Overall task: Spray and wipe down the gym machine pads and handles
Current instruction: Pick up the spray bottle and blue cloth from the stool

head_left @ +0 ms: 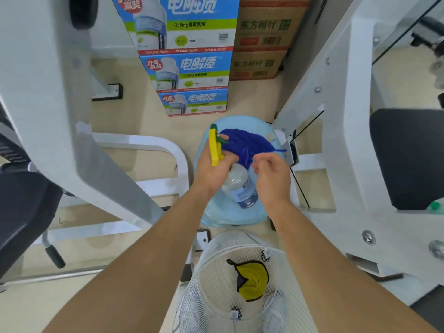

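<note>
beige floor (149,109), stacked blue drink cartons (192,68), brown boxes (262,44), wire basket (211,260)

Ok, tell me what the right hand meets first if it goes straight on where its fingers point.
Most likely the blue cloth, just ahead of the right hand; it may already touch it. Next comes the spray bottle that the left hand grips.

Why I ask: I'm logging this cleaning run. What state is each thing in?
spray bottle: tilted, gripped at its neck by the left hand.
blue cloth: bunched, against the left hand's fingers.
right hand: fingers curled at the blue cloth's lower edge; grip unclear.
yellow cloth: crumpled inside the wire basket.
drink boxes: stacked, closed.
</note>
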Demonstrator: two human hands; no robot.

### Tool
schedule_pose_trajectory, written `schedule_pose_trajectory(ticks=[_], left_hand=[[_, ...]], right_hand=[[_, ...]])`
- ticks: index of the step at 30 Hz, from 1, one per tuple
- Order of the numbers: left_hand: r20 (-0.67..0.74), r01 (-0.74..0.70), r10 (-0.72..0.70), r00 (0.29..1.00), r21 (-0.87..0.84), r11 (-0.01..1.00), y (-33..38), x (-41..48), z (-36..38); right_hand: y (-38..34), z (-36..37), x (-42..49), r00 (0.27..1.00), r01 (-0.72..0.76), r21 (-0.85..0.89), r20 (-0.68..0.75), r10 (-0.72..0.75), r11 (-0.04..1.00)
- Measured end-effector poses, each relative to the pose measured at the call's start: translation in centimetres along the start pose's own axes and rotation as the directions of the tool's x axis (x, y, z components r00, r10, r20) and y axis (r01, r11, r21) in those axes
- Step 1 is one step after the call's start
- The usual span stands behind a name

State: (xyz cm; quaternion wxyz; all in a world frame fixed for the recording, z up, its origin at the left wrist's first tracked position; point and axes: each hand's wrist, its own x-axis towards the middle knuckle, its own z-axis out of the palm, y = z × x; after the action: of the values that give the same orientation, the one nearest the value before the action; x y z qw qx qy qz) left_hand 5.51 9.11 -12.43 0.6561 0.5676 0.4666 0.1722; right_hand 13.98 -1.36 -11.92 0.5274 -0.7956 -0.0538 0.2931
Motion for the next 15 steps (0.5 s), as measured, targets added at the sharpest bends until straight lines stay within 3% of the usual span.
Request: schedule_pose_trajectory(ticks=[4, 8, 11, 15], left_hand=[[-0.064, 0.103, -0.121, 0.991, -0.227, 0.968, 0.8, 0.6, -2.3], [-0.097, 0.210, -0.250, 0.963, -0.307, 0.928, 0.5, 1.1, -4.1], [-0.106, 0.238, -0.285, 0.953, -0.324, 0.915, -0.2, 1.8, -4.9], [-0.109, 0.258, -0.309, 0.945, -0.333, 0.907, -0.5, 2.9, -4.8]], right_hand=[[1.6, 1.5, 3.7, 0.998, -0.036, -0.253, 0.038, 0.047, 0.967], [2.6, 2.7, 6.6, 0.984, 0.166, -0.727, 0.170, -0.059, 0.666], [3.0, 3.9, 8.0, 0.950, 0.221, -0.800, 0.307, 0.064, 0.558], [4.2, 5.1, 8.2, 0.938, 0.305, -0.879, 0.344, 0.046, 0.366]])
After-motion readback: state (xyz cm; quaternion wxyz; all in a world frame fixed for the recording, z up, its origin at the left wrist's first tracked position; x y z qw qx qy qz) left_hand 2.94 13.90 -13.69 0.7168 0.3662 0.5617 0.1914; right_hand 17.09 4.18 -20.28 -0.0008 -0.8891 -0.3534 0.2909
